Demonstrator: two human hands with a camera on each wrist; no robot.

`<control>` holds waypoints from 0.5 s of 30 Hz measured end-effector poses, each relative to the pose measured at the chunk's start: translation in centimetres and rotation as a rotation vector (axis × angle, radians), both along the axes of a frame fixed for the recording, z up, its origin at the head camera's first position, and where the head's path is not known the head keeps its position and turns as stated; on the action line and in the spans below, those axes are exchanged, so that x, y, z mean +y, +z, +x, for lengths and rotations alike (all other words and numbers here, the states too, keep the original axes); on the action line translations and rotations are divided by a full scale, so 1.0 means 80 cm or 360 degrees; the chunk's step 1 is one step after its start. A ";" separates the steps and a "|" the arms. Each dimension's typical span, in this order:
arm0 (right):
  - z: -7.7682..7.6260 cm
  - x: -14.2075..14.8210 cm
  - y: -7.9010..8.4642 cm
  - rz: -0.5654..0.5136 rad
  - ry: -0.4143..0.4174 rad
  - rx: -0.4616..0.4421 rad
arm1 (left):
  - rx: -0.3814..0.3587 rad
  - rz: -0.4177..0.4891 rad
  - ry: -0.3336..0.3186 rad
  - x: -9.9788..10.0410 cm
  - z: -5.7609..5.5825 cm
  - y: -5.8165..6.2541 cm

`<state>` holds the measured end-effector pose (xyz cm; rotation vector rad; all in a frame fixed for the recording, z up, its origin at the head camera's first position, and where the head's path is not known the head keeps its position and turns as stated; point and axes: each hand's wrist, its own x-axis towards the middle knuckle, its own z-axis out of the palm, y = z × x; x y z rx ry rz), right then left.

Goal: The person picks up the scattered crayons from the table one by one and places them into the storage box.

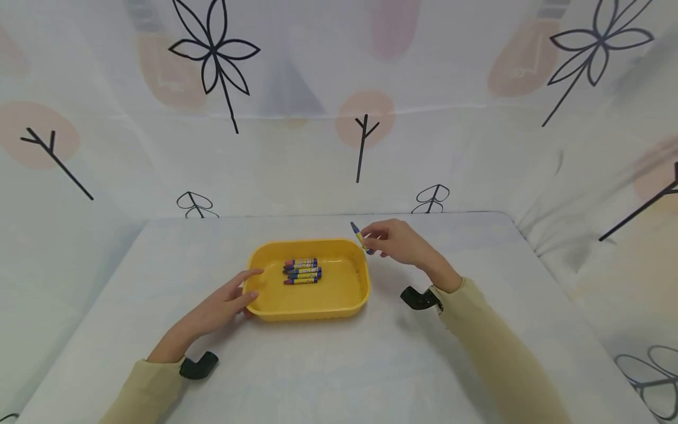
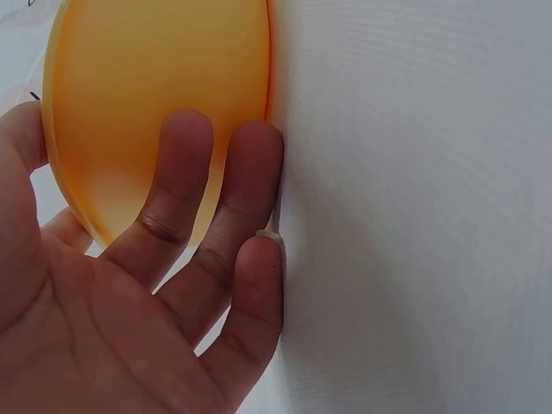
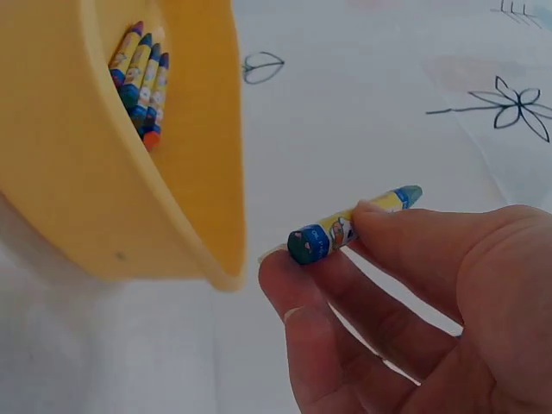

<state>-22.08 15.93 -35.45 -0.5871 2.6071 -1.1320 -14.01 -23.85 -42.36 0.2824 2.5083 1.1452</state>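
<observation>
A shallow yellow tray (image 1: 309,315) with rounded corners lies on the table. Inside it, several crayons (image 1: 302,271) in yellow and blue wrappers lie side by side, left of the middle. My left hand (image 1: 225,303) grips the tray's left end, its thumb and index finger over the rim and the other fingers against the outer wall (image 2: 129,78). Above the table, just beyond the tray's right rim, my right hand (image 1: 398,242) pinches a crayon (image 3: 332,231) between thumb and fingers. That crayon has a dull green tip and a yellow wrapper with blue bands.
White cloth with a printed leaf and flower pattern covers the table (image 1: 339,371) and hangs as a backdrop (image 1: 296,159) behind and at the sides. A black strap piece (image 1: 199,365) sits at the left wrist, another black piece (image 1: 420,298) at the right.
</observation>
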 end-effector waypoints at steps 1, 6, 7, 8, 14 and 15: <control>-0.002 -0.006 -0.001 -0.0003 0.0018 0.0020 | 0.0001 -0.0003 0.0001 0.000 0.000 0.000; -0.015 -0.039 -0.011 -0.0029 0.0161 0.0086 | 0.0014 -0.0028 0.0007 0.000 0.001 0.000; -0.017 -0.045 -0.013 -0.0027 0.0193 0.0099 | 0.0018 -0.0031 0.0006 0.000 0.001 0.000; -0.019 -0.052 -0.013 -0.0037 0.0221 0.0102 | 0.0019 -0.0029 0.0006 0.000 0.001 0.000; -0.033 -0.087 -0.017 -0.0060 0.0338 0.0169 | 0.0000 0.0018 -0.0002 -0.001 0.000 -0.002; -0.035 -0.091 -0.018 -0.0060 0.0353 0.0178 | -0.0002 0.0021 -0.0003 -0.001 0.000 -0.003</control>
